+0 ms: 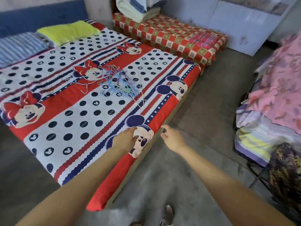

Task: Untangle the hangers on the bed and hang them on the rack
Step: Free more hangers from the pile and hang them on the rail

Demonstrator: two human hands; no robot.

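Mostly the bed (68, 128) fills the view, a low flat mattress under a smooth printed sheet of red bands, scalloped navy stripes, white panels with dark dots and cartoon mouse faces; its left side runs out of view. At about one o'clock from it a second low mattress (171, 36) in a red and tan check carries folded blankets (135, 8), cut off at the top. At three o'clock a heap of pink flowered cloth (280, 82) drapes over something whose frame is largely hidden. A soft lime pillow (68, 31) and a blue striped pillow (19, 46) lie at the head of the bed, around eleven o'clock. The hangers (117, 80) sit in a tangle near the middle of the sheet, thin wire-like loops in blue, purple, green and white; the pile stretches roughly from eleven to five o'clock, and single hooks are too blurred to sort out. The left hand (125, 139) reaches over the bed's near corner, fingers loosely spread, empty. The right hand (172, 137) hovers beside that corner above the grey floor (203, 111), fingers curled and a little apart, holding nothing.
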